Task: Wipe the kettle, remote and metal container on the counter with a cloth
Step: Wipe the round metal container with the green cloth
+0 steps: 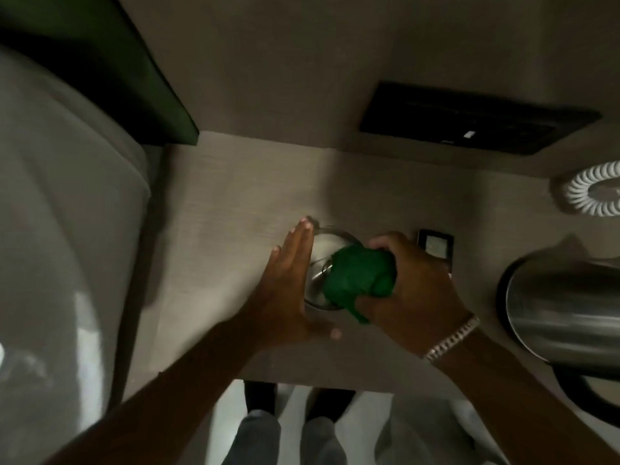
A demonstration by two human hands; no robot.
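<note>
Nothing here can be read. The black panel on the wall above the counter carries a small white mark, perhaps a label, too blurred to make out.

Both forearms are bare, with no sleeves in view. The right hand has a silver chain-link bracelet at its wrist; the left hand wears nothing. Below the counter's near edge show grey trouser legs and dark shoes.
</note>
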